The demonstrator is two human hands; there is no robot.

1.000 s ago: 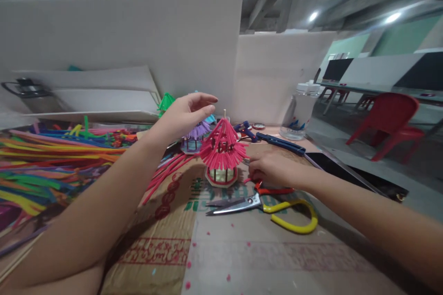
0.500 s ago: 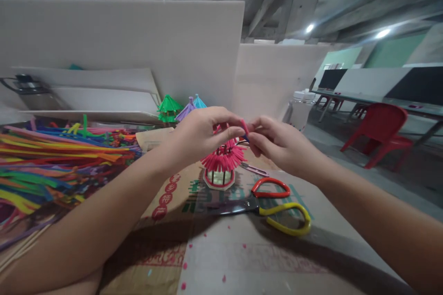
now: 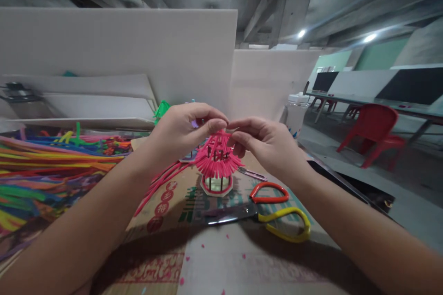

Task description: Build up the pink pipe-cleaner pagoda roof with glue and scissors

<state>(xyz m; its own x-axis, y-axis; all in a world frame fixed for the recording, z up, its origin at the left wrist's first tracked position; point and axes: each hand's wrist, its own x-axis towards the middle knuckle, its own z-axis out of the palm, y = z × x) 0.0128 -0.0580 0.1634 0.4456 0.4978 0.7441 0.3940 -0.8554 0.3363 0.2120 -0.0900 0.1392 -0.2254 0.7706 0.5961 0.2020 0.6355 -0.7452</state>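
A small pavilion model with a shaggy two-tier pink roof, dark posts and a pale octagonal base stands upright before me. The roof seems made of fuzzy pink pipe cleaner pieces. My left hand is closed in a pinch at the roof's tip. My right hand pinches just beside it, its fingertips nearly meeting the left ones. Whatever lies between the fingers is too small to make out. Below the model, scissors with one red and one yellow handle lie partly open on the cardboard.
Bundles of coloured pipe cleaners cover the left side. Pink strands lie left of the model, a slim metal cutter to its right. Behind are a green model roof, white boards and a clear jar.
Both hands have moved left and slightly down onto the roof's tip. The short pink piece seen between them earlier no longer shows clearly. The view has shifted slightly.
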